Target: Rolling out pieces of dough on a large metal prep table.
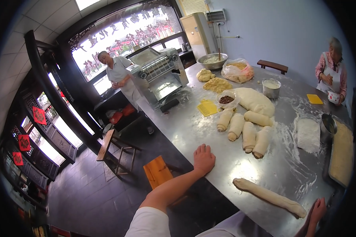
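My left hand [204, 160] rests at the near left edge of the steel table [178, 130], its fingers curled in, with nothing showing in it. At the lower right my right hand [318, 209] is loosely closed beside the end of a long dough roll [269, 196]; no held thing shows. That roll lies slantwise near the front edge. Beyond it are several shorter dough rolls [249, 136], a large smooth dough slab [251, 100], a bowl of dark red filling [226, 98] and a yellow scraper [207, 107].
Farther back are yellow dough lumps [217, 84], a bagged yellow mass [238, 71], a metal basin [212, 61] and a metal pot [271, 88]. A floured white slab [308, 134] and dough tray [341, 152] lie right. Two people stand beyond; a dough machine [158, 75] stands left.
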Demonstrator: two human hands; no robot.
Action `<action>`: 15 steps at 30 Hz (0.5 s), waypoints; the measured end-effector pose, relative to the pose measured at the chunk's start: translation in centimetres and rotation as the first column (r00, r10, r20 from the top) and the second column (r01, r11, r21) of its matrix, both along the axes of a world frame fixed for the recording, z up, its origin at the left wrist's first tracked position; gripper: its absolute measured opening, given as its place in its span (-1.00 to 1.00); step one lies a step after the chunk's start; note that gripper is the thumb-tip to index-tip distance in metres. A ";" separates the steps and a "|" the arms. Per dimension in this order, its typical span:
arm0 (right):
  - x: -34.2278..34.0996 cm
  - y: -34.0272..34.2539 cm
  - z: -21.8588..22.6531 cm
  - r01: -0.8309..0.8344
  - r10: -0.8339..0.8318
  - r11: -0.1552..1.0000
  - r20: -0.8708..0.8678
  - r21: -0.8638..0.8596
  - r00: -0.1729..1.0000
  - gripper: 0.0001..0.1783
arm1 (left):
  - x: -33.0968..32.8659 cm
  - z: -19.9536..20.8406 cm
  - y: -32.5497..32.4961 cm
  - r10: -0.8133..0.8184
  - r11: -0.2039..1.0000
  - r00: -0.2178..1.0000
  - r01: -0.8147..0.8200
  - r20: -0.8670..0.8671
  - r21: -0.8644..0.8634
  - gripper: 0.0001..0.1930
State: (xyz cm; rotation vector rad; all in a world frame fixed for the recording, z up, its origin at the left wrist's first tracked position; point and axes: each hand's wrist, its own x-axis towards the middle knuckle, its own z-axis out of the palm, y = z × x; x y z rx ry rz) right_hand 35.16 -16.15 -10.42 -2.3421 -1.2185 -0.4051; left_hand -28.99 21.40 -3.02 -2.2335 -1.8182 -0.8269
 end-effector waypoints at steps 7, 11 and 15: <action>1.4 -0.3 -1.3 0.001 -0.001 1.000 -0.014 0.009 1.000 -0.73 | -0.1 0.1 0.4 0.002 0.996 1.000 -0.003 -0.011 -0.093 -0.59; 1.9 -0.2 -1.4 -0.003 0.000 0.998 -0.039 -0.062 0.999 -0.70 | -0.4 -0.1 0.5 0.013 0.998 1.000 -0.015 -0.027 -0.057 -0.59; 1.2 0.5 -0.9 0.007 -0.016 0.997 -0.107 -0.083 0.994 -0.71 | -0.5 0.2 0.1 0.024 0.997 0.999 -0.026 -0.029 -0.069 -0.60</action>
